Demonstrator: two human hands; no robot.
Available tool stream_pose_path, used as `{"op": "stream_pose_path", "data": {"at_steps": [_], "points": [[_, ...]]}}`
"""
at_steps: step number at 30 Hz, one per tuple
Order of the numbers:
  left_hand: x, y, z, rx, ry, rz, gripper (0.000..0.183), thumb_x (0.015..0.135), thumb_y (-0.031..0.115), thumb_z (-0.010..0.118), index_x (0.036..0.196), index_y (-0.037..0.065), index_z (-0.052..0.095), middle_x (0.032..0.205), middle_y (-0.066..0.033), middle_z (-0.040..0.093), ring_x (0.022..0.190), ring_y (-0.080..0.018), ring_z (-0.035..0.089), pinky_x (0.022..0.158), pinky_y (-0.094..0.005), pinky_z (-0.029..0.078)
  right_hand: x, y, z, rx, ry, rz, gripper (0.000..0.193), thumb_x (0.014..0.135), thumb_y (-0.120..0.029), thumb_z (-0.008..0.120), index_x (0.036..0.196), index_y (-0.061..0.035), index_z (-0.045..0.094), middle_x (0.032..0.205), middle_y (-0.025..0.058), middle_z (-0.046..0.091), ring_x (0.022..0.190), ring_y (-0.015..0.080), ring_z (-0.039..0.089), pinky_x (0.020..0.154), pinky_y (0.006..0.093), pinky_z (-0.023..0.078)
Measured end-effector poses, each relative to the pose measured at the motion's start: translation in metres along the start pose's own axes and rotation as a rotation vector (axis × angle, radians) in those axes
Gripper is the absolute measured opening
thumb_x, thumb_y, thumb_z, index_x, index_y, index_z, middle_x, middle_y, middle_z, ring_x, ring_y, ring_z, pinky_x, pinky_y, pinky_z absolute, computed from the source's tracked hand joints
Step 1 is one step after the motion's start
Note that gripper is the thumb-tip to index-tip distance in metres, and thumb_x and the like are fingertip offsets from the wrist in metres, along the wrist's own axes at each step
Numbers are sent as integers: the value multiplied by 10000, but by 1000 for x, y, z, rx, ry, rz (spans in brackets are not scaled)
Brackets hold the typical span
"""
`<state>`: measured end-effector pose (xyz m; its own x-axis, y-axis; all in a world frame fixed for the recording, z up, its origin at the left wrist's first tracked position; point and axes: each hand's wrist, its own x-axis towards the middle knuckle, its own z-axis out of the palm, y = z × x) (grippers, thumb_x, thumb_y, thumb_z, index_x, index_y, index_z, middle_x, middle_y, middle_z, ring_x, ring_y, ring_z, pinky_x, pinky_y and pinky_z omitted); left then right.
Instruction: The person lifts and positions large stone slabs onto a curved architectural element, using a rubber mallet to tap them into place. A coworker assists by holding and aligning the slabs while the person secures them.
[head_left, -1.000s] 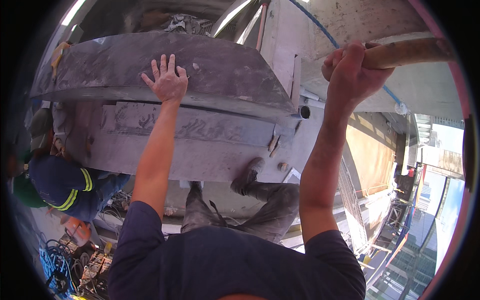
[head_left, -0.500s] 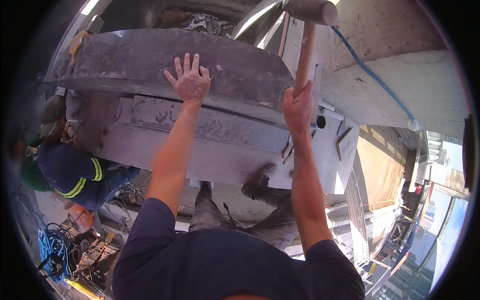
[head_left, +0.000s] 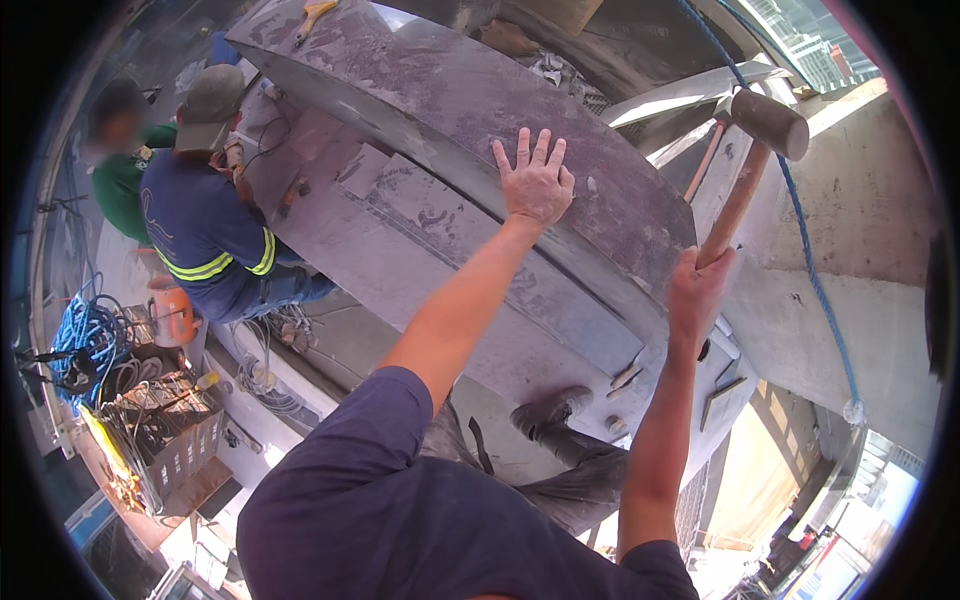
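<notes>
My left hand (head_left: 536, 182) lies with fingers spread on the dusty top of a long dark slab (head_left: 440, 95). In my right hand (head_left: 698, 290) is the wooden handle of a mallet (head_left: 770, 124), its dark, thick head raised past the slab's right end. The head is apart from the slab. Below the slab's near side runs a flat grey ledge (head_left: 420, 290) with smeared marks on it. A narrow dark gap shows between the two.
Two people work at the left, one in a navy shirt with reflective bands (head_left: 205, 205). Blue rope coils (head_left: 88, 335), an orange container (head_left: 172, 312) and a crate (head_left: 185, 445) lie lower left. A blue rope (head_left: 808, 250) hangs at right. Small tools (head_left: 722, 400) lie on the ledge's right end.
The whole view has turned, so the slab now slants down to the right and the people at left show more fully. My left hand stays spread on the slab; my right still holds the mallet up.
</notes>
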<state>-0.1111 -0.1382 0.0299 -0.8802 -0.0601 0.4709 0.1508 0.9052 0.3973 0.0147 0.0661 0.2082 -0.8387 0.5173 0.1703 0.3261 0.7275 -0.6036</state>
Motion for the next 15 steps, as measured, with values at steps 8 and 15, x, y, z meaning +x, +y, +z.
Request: {"op": "stream_pose_path", "data": {"at_steps": [8,15], "points": [[2,16,3,-9,-60,15,485,962,329,594,1411,223,745,1563,-45,633,1547,-346,457,1296,-729,102,4,100,4,-191,-323,130,315,953,-144,619,1191,-3,468,936,366,701,944,581,695,782,626,515],[4,15,9,142,-80,63,497,1014,355,548,1486,280,685,1609,-22,594,1557,-335,456,1274,-744,137,-23,134,8,-236,-269,137,332,929,-150,646,1168,-15,458,966,406,684,1014,614,663,859,649,509]]}}
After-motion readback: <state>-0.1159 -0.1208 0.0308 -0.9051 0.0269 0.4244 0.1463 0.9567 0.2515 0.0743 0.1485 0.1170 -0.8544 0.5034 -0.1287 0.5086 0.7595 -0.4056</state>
